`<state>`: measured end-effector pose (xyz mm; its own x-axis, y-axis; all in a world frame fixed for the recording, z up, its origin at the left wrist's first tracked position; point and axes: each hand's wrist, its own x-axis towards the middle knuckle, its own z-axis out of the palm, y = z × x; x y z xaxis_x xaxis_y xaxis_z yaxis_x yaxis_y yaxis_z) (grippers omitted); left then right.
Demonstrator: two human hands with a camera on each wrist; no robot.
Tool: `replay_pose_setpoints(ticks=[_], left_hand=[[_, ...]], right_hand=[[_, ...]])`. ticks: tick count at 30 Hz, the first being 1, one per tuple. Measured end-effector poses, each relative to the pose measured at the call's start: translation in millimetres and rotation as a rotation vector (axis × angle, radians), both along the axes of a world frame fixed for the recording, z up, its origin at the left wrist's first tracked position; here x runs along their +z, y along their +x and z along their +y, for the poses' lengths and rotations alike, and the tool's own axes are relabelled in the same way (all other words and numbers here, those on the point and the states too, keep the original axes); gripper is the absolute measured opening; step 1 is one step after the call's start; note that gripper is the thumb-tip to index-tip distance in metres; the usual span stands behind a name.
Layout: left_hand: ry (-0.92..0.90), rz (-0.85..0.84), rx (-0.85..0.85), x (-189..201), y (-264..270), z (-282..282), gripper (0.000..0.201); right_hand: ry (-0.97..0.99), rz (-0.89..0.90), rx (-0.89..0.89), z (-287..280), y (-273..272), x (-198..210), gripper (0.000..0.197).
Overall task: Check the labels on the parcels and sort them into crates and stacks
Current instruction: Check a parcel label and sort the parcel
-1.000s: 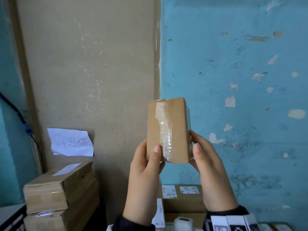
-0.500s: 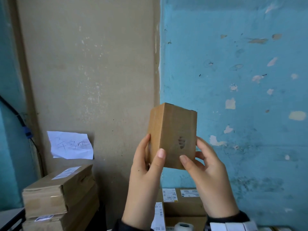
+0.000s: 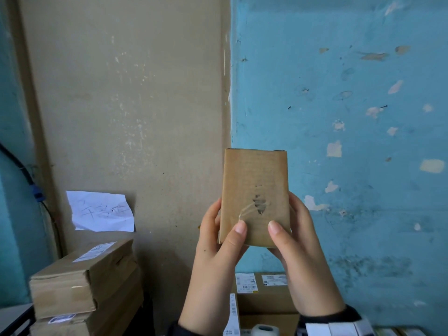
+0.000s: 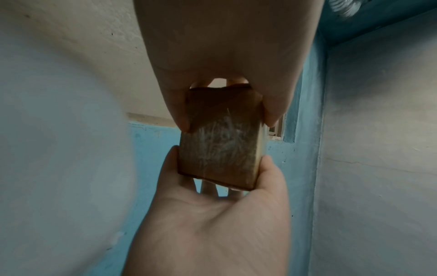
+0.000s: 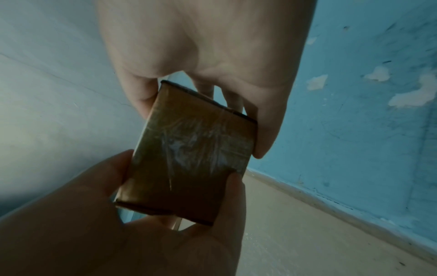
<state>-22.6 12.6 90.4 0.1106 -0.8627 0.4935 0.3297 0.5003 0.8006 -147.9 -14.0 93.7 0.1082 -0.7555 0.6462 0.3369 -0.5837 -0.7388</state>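
Observation:
I hold a small brown cardboard parcel (image 3: 255, 190) upright in front of the wall. My left hand (image 3: 230, 236) grips its lower left edge, thumb on the front and fingers behind. My right hand (image 3: 284, 223) grips the lower right edge the same way. The broad face turned to me is plain, with a torn patch and a scrap of clear tape; no label shows on it. In the left wrist view the parcel (image 4: 220, 149) shows a face with wrinkled clear tape, pinched between both hands. The right wrist view shows that taped face of the parcel (image 5: 191, 158) too.
Two large cardboard boxes (image 3: 82, 284) with labels are stacked at the lower left. A handwritten paper note (image 3: 101, 212) hangs on the beige wall above them. More labelled boxes (image 3: 264, 297) sit below my hands. A black cable (image 3: 21, 168) runs down the left wall.
Both hands have turned the parcel: its narrow taped side faced me before, now the broad plain face with the torn patch does. It also sits slightly lower.

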Motion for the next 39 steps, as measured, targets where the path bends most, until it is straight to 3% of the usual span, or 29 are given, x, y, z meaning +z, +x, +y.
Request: replay_pose_setpoints(ticks=[9,16,21,27,29,34,39], left_hand=[[0.008,-0.053,0.036,-2.2,5.2,-3.1,0.069],[0.047,-0.086,0.065,-3.1,6.4,-5.4,0.073],[0.054,-0.129,0.104,-3.4,9.9,-5.2,0.083],[0.042,-0.130,0.155,2.4,11.9,-3.8,0.069],[0.057,-0.116,0.149,4.2,11.4,-3.4,0.070],[0.058,-0.103,0.184,-0.4,9.2,-6.7,0.065],[0.042,-0.133,0.202,-4.6,10.4,-7.7,0.057]], right_hand=[[-0.020,0.013,-0.105,3.1,-1.6,1.5,0.054],[0.033,0.052,-0.157,-1.0,-2.5,-0.5,0.075],[0.054,0.109,-0.118,-2.4,-8.6,8.5,0.108],[0.074,0.194,-0.134,-2.4,-11.6,9.9,0.117],[0.100,0.189,-0.115,-3.9,-11.4,9.0,0.111],[0.137,0.147,-0.071,-5.9,-9.3,5.9,0.072],[0.138,0.128,-0.057,-4.7,-7.3,1.7,0.065]])
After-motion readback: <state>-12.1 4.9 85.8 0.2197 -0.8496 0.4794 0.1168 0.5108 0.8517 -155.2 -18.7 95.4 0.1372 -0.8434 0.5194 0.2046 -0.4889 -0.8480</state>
